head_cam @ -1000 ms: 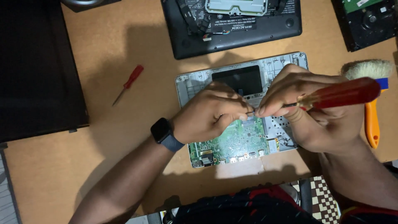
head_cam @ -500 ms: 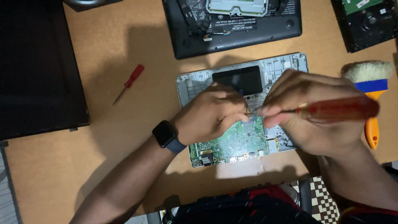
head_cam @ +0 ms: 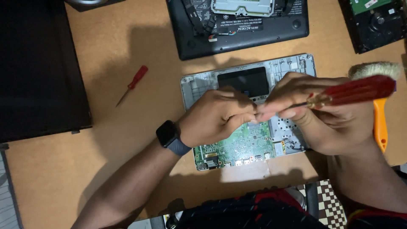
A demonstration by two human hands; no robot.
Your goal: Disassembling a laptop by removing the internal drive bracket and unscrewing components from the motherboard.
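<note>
An opened grey laptop chassis lies on the brown table, with a green circuit board in its near half and a black touchpad panel further back. My left hand, with a dark smartwatch on the wrist, hovers over the board with fingertips pinched at the tip of a screwdriver. My right hand grips that red-handled screwdriver, held almost level and pointing left. The tip and whatever the left fingers pinch are hidden.
A small red screwdriver lies left of the chassis. A black laptop base sits at the back, a hard drive at the back right, a large black panel on the left. An orange-handled brush lies at the right.
The red screwdriver handle has dropped slightly and levelled out. Both hands stay pinched together over the board, shifting only a little.
</note>
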